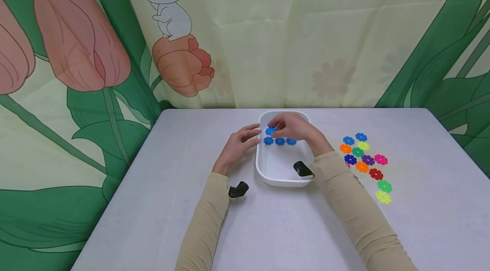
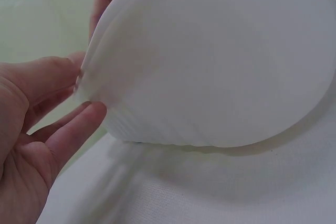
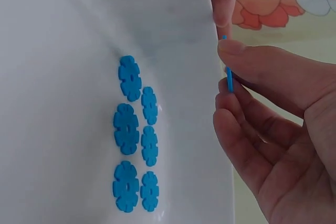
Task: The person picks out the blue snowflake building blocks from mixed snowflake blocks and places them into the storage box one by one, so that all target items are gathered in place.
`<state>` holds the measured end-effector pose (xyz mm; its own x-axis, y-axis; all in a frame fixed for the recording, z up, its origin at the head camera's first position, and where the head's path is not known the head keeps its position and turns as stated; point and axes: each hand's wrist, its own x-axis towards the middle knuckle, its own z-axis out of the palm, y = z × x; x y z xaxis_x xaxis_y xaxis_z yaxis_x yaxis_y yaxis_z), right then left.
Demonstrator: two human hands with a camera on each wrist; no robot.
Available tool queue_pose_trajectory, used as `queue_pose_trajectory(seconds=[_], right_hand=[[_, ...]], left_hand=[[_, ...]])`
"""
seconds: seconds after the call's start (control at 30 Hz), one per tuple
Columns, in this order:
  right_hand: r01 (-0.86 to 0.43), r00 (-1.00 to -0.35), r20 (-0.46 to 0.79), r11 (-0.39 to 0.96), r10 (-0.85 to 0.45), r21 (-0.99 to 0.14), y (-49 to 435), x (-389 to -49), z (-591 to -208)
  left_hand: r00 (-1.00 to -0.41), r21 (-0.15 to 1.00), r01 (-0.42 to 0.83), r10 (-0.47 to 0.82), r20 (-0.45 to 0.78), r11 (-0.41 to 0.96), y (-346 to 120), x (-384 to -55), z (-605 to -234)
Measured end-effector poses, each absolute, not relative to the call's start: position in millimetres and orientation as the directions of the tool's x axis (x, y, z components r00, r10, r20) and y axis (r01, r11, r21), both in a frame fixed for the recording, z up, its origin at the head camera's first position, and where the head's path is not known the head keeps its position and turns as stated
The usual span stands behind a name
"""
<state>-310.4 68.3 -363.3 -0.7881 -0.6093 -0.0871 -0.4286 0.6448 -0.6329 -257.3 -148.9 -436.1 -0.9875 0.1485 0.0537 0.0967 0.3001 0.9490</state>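
Note:
Over the far end of the white tray [image 1: 283, 182], my right hand [image 1: 294, 127] pinches a thin blue flower-shaped disc [image 3: 230, 80] between thumb and fingertips. The right wrist view shows it edge-on beside the tray wall. Several matching blue discs [image 3: 126, 129] lie flat on the tray floor in two rows. From the head, the nearer row [image 1: 280, 141] shows, while my right hand partly covers the farther one. At the tray's left side, my left hand [image 1: 238, 146] touches the rim with its fingertips, fingers loosely extended.
Right of the tray, loose flower-shaped discs in orange, green, yellow, purple, pink, red and blue [image 1: 361, 166] are scattered on the white table [image 1: 126, 224]. My right forearm partly covers some. A printed curtain [image 1: 264, 62] hangs behind the table's far edge.

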Motion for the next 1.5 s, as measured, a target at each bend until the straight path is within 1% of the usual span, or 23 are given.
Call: queue_pose_trajectory(seconds=[0.2,0.6,0.8,1.1,1.27,1.5], right_hand=[[-0.449,-0.755,-0.112,0.634,-0.646,-0.63,66,-313,-369],[-0.5,-0.695,-0.108,0.587,-0.711,-0.637,64,-310,-376],[-0.522,-0.662,-0.135,0.583,-0.737,-0.623,64,-312,-379],[-0.504,-0.658,-0.2,0.622,-0.726,-0.599,64,-310,-382],[-0.502,-0.654,-0.213,0.627,-0.726,-0.596,61,-311,-384],[-0.53,-0.642,-0.221,0.633,-0.734,-0.565,58,-312,-388]], left_hand=[[-0.988,0.95,0.097,0.146,0.055,0.296,-148,-257,-435],[-0.982,0.956,0.123,0.172,0.078,0.267,-149,-256,-434],[-0.978,0.959,0.131,0.19,0.084,0.252,-149,-255,-431],[-0.982,0.959,0.124,0.17,0.082,0.255,-149,-257,-436],[-0.981,0.959,0.128,0.173,0.085,0.254,-149,-257,-437],[-0.981,0.96,0.128,0.175,0.085,0.251,-149,-257,-436]])
